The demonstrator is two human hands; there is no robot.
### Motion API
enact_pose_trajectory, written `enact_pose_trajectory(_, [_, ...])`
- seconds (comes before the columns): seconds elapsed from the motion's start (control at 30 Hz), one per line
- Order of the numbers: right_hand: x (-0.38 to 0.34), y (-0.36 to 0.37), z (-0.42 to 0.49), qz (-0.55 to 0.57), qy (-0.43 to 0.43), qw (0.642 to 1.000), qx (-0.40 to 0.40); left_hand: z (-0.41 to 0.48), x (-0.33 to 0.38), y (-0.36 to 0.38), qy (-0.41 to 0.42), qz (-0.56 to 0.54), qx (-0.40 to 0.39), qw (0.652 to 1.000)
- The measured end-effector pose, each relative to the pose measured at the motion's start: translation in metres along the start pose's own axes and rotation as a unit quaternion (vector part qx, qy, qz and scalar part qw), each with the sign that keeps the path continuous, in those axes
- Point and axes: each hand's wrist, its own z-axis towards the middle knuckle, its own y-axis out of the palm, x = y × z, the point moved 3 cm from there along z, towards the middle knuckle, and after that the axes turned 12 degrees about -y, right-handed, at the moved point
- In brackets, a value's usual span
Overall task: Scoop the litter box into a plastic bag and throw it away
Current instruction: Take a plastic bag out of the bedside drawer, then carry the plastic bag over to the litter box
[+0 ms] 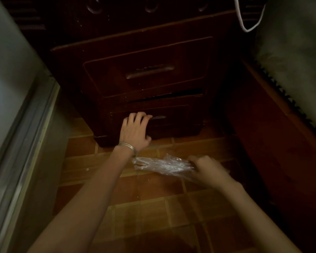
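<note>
Gripping one end of a crumpled clear plastic bag (161, 166), the right hand (208, 170) has its fingers curled round the film; the rest of the bag sticks out to the left, in the air above the floor (153, 207), its free end just below the left wrist. Bag looks flat & bunched; contents can't be made out.

Left hand (135, 130) is up ahead of the bag, fingers spread & lightly bent, tips resting on the front of the lower drawer (181, 114), index tip at the left end of the drawer's handle (160, 117). It holds nothing, thumb out to the side. Thin metal bracelet (128, 146) on that wrist.

Lower drawer sits a bit crooked, w/ a dark gap along its top edge. Upper drawer (150, 70) above it, same dark wood nightstand (135, 39).

Floor is orange-brown tile. Bed (290, 61) w/ pale bedding at right, white cable (244, 24) hanging by its top corner. Pale wall (7, 70) at left.
</note>
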Motion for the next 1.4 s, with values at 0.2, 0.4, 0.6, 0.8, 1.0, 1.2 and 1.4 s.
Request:
enact_pose_trajectory(0.2, [-0.003,-0.011,0.014,-0.014,0.005,1.0,0.011,0.008,-0.007,0.004,0.033,0.038,0.008,0.999])
enact_pose_trajectory(0.4, [0.001,-0.017,0.015,-0.021,0.013,0.999,0.031,-0.008,-0.012,0.013,0.02,-0.021,-0.061,0.998])
enact_pose_trajectory(0.6, [-0.019,-0.051,-0.022,0.043,0.042,0.997,0.048,-0.054,-0.011,-0.049,0.067,-0.106,-0.116,0.985])
enact_pose_trajectory(0.8, [-0.064,-0.147,-0.106,0.153,0.086,0.984,0.035,-0.093,0.01,-0.18,0.072,-0.146,-0.182,0.97])
enact_pose_trajectory(1.0, [-0.108,-0.291,-0.197,0.184,0.119,0.974,0.061,-0.092,0.043,-0.346,0.096,-0.189,-0.21,0.954])
enact_pose_trajectory(1.2, [-0.152,-0.429,-0.288,0.2,0.156,0.963,0.094,-0.082,0.088,-0.51,0.176,-0.216,-0.189,0.942])
enact_pose_trajectory(1.4, [-0.19,-0.517,-0.378,0.185,0.253,0.942,0.12,-0.071,0.132,-0.628,0.238,-0.237,-0.195,0.921])
